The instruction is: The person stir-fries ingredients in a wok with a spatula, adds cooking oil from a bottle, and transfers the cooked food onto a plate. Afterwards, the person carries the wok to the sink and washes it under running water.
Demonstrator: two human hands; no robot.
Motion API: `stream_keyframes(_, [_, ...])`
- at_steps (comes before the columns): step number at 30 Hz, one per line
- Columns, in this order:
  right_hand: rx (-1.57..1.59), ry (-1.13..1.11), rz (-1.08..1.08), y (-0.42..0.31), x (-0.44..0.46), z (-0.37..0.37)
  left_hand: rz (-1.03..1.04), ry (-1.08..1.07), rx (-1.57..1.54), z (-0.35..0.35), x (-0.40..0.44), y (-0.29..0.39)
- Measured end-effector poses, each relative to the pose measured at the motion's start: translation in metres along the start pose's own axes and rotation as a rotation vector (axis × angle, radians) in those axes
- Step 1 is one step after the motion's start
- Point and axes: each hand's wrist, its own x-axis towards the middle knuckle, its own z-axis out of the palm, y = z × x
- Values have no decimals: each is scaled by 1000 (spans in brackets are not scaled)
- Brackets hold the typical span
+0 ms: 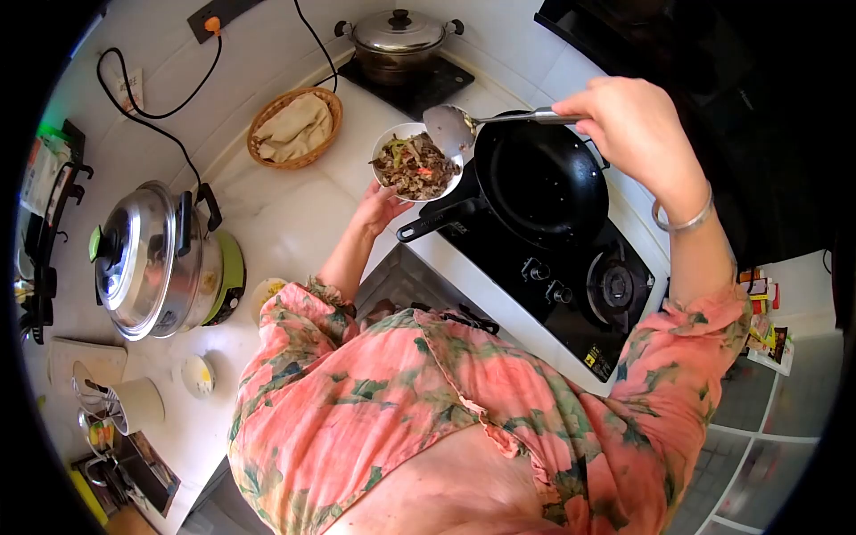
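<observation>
My left hand [382,210] holds the lower rim of a white plate [456,171] heaped with cooked food [415,168], brown pieces with bits of green and red. In my right hand [615,111] is the handle of a metal ladle [450,127], its bowl tilted over the upper right edge of the plate. Beside the plate, a black wok [542,183] sits on the gas stove [517,276], with small specks of residue inside. The wok's handle points toward the lower left, below the plate.
A lidded pot [398,45] stands on a black hotplate [446,82] at the back. Left of it is a wicker basket [294,127] with a folded cloth. A large steamer [147,259], a small dish [198,376] and a utensil holder [140,406] line the left counter.
</observation>
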Motion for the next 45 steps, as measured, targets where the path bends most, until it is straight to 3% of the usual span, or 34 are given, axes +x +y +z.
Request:
stream_keyframes(3, [10,17,86,2,-19,3,24,10,-48,-9,2,0])
stream_keyframes(7, [317,17,320,37,-63,43,52,57,-88,-22,4,-7])
stream_keyframes(9, [567,-8,605,50,-98,79,48,71,-105,-33,5,-13])
stream_keyframes(13, [1000,36,984,42,-183,164,13,299,-161,-62,12,-32])
stream_keyframes(18, [1111,108,1309,-6,-235,209,10,401,-99,-90,14,-46])
stream_keyframes(25, [1131,109,1363,-46,-243,243,41,461,-216,-115,29,-55])
stream_keyframes(29, [1133,103,1389,-61,-235,250,16,558,29,-103,21,-48])
stream_keyframes(31, [1179,118,1395,-69,-225,239,-99,590,129,-92,14,-38])
stream_keyframes(33, [1407,144,1391,-74,-217,223,-113,467,-41,-97,7,-40])
stream_keyframes(35, [1445,156,1382,-78,-217,225,-467,438,171,-42,-26,-9])
stream_keyframes(36, [1490,194,1381,-81,-217,224,-537,203,303,-25,-38,1])
stream_keyframes(37, [1534,231,1381,-85,-218,223,-545,201,309,-7,-40,8])
stream_keyframes(38, [1583,269,1423,-86,-220,227,-546,-7,407,11,-36,12])
stream_keyframes(39, [1651,353,1462,-90,-220,224,-542,-217,501,29,-33,16])
stream_keyframes(40, [1789,452,1494,-92,-223,223,-547,-223,503,51,-30,22])
stream_keyframes(42, [2093,656,1485,-100,-234,234,-634,-472,775,87,-23,30])
stream_keyframes(45, [2378,836,1465,-137,-243,272,-863,-516,691,84,-7,22])
